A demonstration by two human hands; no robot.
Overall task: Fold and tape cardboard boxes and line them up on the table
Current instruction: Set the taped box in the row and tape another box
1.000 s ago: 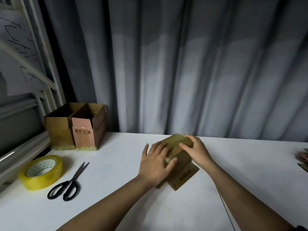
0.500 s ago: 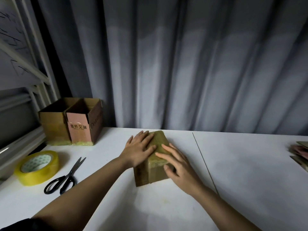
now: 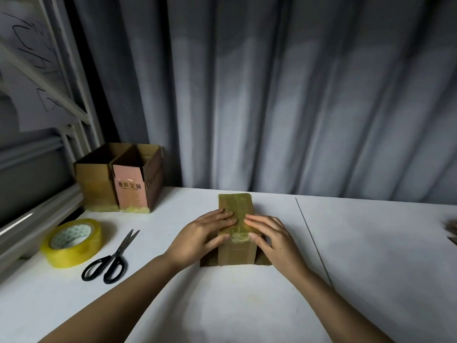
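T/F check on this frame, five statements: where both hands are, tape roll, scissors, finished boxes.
1. Both hands press on the taped box. True: left hand and right hand lie on it with fingers straight.
2. The tape roll sits on top of the taped box. False: it lies on the table, left of the scissors.
3. The scissors are in the right hand. False: they lie on the table, untouched.
4. Two open boxes stand side by side at the table's far left. True.
5. The scissors have black handles. True.
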